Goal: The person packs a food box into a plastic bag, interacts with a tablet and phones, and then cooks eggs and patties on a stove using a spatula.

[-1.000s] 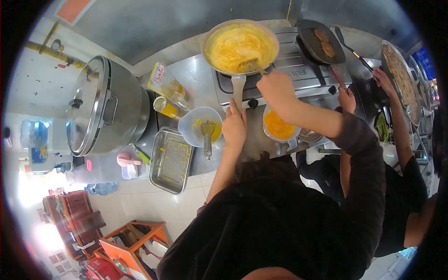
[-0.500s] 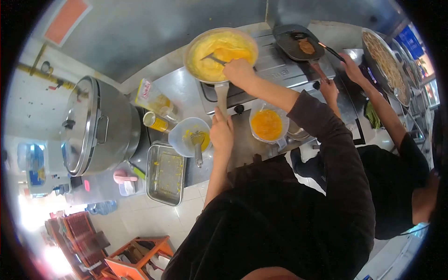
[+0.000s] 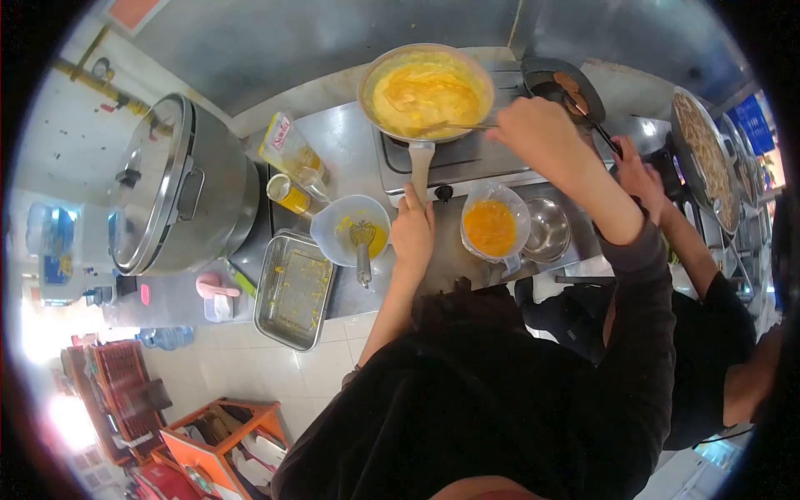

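A frying pan point(image 3: 363, 93) with a pale handle point(image 3: 420, 171) stands on the stove, holding soft yellow egg point(image 3: 429, 93), partly set with runny orange streaks. My left hand point(image 3: 413, 233) is closed around the handle's lower end. Gripped in my right hand point(image 3: 533, 129) is a thin spatula point(image 3: 467, 127), lying low across the pan's near right side with its tip in the egg. Below the stove, a clear jug point(image 3: 521, 218) contains beaten orange egg point(image 3: 490, 227). A whisk point(image 3: 362, 242) rests in a white bowl point(image 3: 323, 227) beside my left hand.
At right, a co-worker's hand point(image 3: 640, 177) holds a dark utensil point(image 3: 604, 133) over a square pan point(image 3: 596, 87) with brown patties. A steel bowl point(image 3: 554, 229), a metal tray point(image 3: 261, 304), a yellow-labelled can point(image 3: 287, 193) and a large pot point(image 3: 212, 200) stand around.
My right hand has moved right, taking the spatula from mid-pan to the near right side. My left hand stays on the handle. The co-worker's utensil and patties have shifted, and the view has moved.
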A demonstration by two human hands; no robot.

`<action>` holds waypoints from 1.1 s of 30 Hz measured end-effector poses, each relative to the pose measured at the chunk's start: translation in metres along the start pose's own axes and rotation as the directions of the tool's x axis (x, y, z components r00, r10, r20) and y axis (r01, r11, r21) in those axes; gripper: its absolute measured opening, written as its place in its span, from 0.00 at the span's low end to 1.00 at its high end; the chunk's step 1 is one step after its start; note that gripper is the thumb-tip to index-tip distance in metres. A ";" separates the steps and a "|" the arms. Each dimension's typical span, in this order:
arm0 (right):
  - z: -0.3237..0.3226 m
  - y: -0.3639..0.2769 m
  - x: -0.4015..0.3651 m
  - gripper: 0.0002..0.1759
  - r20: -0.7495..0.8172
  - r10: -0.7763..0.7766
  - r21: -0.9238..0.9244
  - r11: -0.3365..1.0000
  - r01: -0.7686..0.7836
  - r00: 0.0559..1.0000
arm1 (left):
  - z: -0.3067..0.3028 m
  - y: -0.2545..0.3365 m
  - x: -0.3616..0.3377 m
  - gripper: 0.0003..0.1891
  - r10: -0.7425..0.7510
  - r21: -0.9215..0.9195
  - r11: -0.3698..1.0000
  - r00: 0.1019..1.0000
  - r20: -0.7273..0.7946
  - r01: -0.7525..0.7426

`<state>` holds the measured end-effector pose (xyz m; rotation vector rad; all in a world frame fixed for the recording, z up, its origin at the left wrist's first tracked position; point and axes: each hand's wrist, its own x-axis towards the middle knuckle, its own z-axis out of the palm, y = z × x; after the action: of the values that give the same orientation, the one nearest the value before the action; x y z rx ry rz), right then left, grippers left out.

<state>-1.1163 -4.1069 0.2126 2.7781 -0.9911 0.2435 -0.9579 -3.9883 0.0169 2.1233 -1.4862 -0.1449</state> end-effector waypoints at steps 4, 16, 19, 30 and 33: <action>0.013 -0.020 -0.007 0.05 0.096 -0.018 -0.008 1.000 0.019 0.995 | -0.004 0.002 0.000 0.27 -0.032 -0.013 0.999 0.998 0.047 0.032; 0.181 -0.078 0.088 0.25 0.099 0.434 -0.219 0.887 -0.406 0.895 | 0.004 -0.006 -0.001 0.27 0.037 -0.050 0.998 0.999 0.027 -0.035; 0.172 -0.068 0.100 0.28 0.056 0.479 -0.376 0.823 -0.426 0.876 | -0.001 -0.001 -0.001 0.27 0.092 -0.064 0.994 0.996 0.009 -0.092; 0.120 -0.065 0.030 0.29 0.173 0.566 -0.625 0.695 -0.354 0.806 | -0.007 0.002 0.000 0.26 0.057 -0.035 0.998 0.997 0.058 -0.055; 0.113 -0.062 0.011 0.25 0.213 0.581 -0.465 0.767 -0.441 0.786 | -0.006 0.002 0.000 0.26 0.054 0.003 0.999 0.997 0.048 -0.054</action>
<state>-1.0578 -4.0917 0.0982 2.1574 -1.6835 -0.3643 -0.9579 -3.9866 0.0230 2.0942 -1.5715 -0.1745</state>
